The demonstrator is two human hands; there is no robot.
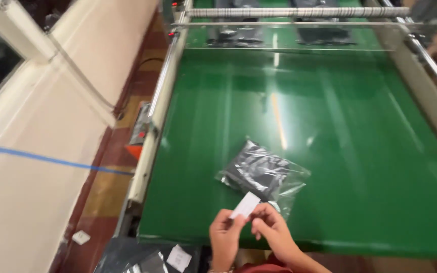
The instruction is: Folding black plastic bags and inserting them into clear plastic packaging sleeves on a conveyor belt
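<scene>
My left hand (225, 234) and my right hand (271, 230) meet over the near edge of a green conveyor belt (330, 126). Together they pinch a small white label (245, 205) between the fingertips. Just beyond the label lies a clear plastic bag with a dark folded garment inside (260, 172), flat on the belt. The bag's loose open end points toward my right hand.
Two more dark bagged items (236, 34) (323, 34) lie at the far end under a roller bar (299, 12). Metal side rails (158, 101) border the belt. More dark bags with a white label (178, 258) lie below the near edge. A cream wall (36, 151) stands left.
</scene>
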